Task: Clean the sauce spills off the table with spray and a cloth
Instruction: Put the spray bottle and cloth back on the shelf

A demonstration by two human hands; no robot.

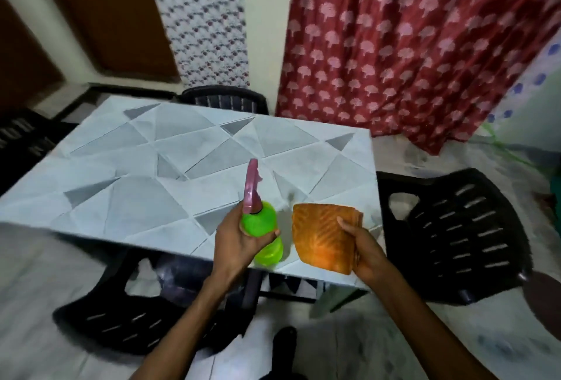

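My left hand (pixel 239 240) grips a green spray bottle (pixel 264 234) with a pink trigger head (pixel 252 188), held over the near edge of the table (pixel 145 167). The nozzle points away from me across the tabletop. My right hand (pixel 361 249) holds a folded orange cloth (pixel 321 234) by its right side, just right of the bottle and above the table's near right corner. The tabletop has a pale blue and grey triangle pattern. No sauce spill stands out on it in this blurred frame.
Black plastic chairs stand around the table: one at the right (pixel 455 234), one at the near left (pixel 127 313), one at the far side (pixel 227 100). A red patterned curtain (pixel 409 45) hangs behind. A dark crate (pixel 21 139) sits at the left.
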